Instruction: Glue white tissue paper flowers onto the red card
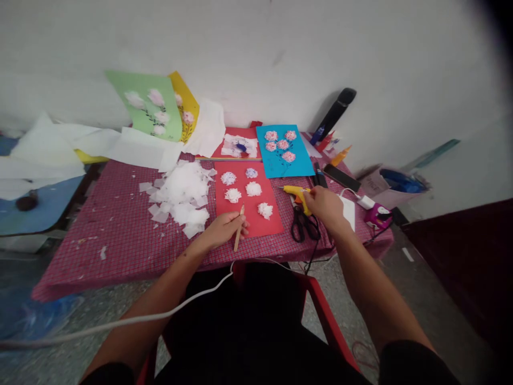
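Note:
My left hand (224, 227) is closed on a thin wooden stick (239, 231) at the near left corner of a red sheet (248, 214). That sheet lies on the checked tablecloth and carries several white and bluish tissue-paper flowers (254, 188). My right hand (325, 207) is closed on the handle of a yellow glue gun (295, 190), whose nozzle points left toward the red sheet's right edge. Black scissors (303, 224) lie just below that hand.
A heap of white tissue squares (182, 195) sits left of the red sheet. A blue sheet with pink flowers (284, 149) lies behind, green (148, 104) and yellow sheets lean on the wall. A phone (341, 177), a charger (365, 202), a purple tool (377, 215), and a white cable (168, 313) are nearby.

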